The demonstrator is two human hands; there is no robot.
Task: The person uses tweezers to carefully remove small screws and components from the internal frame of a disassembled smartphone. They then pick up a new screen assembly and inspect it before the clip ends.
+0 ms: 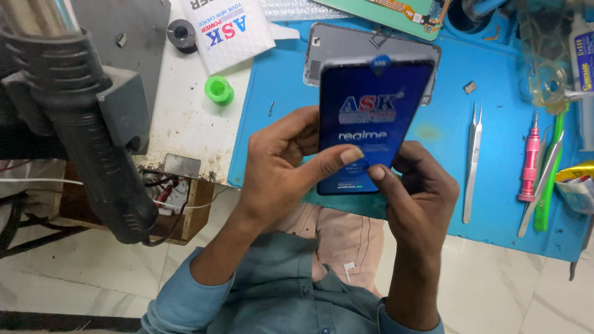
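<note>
A phone display panel [370,111] with a dark blue protective film is held upright over the blue work mat [445,93]. My left hand [281,164] grips its left edge, thumb laid across the lower part of the film. My right hand [417,185] holds the lower right corner, thumb tip touching the film near the left thumb. Behind the panel a grey phone back frame [346,44] lies flat on the mat.
Steel tweezers [473,161], a pink screwdriver [529,162] and a green tool [547,179] lie on the mat's right. A green cap [219,90], a white padded envelope [226,31] and a black hot-air gun [86,124] are at left. A circuit board [396,11] lies at top.
</note>
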